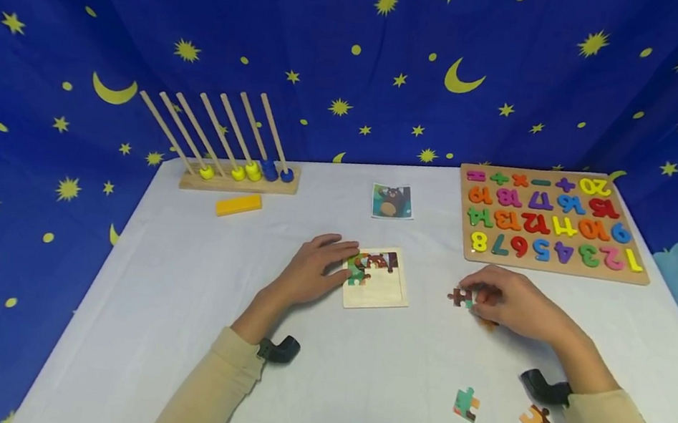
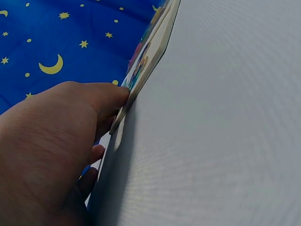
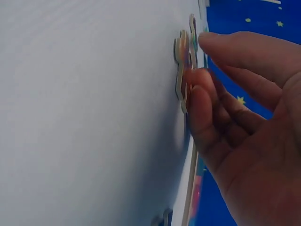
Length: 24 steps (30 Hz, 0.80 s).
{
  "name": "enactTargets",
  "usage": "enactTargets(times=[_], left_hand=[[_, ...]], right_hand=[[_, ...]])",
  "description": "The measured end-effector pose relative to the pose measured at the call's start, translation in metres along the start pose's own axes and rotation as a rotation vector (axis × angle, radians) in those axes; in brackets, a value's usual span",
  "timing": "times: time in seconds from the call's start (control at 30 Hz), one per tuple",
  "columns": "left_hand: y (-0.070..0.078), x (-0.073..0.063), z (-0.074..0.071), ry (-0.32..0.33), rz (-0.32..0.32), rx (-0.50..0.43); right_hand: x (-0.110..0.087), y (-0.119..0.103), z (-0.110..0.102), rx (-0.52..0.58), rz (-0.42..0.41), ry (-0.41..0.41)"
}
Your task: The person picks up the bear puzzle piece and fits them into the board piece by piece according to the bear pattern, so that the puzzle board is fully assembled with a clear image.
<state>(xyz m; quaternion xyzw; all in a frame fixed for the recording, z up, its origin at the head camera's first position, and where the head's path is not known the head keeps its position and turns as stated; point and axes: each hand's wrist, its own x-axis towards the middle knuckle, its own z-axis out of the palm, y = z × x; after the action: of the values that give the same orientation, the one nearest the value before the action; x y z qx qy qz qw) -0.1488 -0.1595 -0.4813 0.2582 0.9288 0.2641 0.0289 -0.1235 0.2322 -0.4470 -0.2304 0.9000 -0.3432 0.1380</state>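
My left hand [image 1: 319, 270] rests at the left edge of a wooden puzzle tray [image 1: 382, 297], fingers spread and relaxed. In the left wrist view the thumb [image 2: 113, 95] presses on the tray's edge. Joined pieces with a brown bear and green background [image 1: 373, 263] fill the tray's far and left parts; bare wood shows elsewhere. To the right of the tray, my right hand [image 1: 514, 305] pinches a brown and green puzzle piece [image 1: 460, 298] with curled fingers close over the table. Partly hidden under that hand lies an orange piece [image 1: 488, 325].
Two loose puzzle pieces, one green [image 1: 466, 404] and one orange [image 1: 536, 421], lie nearer me. A bear picture card [image 1: 393, 202] sits beyond the tray. At the back stand a peg counter [image 1: 239, 183], a yellow block [image 1: 238, 205] and a number board [image 1: 555, 266].
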Motion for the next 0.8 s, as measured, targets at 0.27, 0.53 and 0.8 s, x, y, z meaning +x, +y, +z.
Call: enactTargets(times=[0.27, 0.53, 0.8], left_hand=[[-0.001, 0.0, 0.0, -0.001, 0.003, 0.005], [-0.001, 0.0, -0.001, 0.003, 0.009, 0.004], [-0.001, -0.001, -0.002, 0.007, 0.01, -0.004]], right_hand=[[-0.014, -0.001, -0.005, -0.139, 0.027, -0.032], [-0.029, -0.003, -0.014, -0.226, 0.077, -0.06], [-0.031, -0.004, -0.014, -0.235, 0.084, -0.06]])
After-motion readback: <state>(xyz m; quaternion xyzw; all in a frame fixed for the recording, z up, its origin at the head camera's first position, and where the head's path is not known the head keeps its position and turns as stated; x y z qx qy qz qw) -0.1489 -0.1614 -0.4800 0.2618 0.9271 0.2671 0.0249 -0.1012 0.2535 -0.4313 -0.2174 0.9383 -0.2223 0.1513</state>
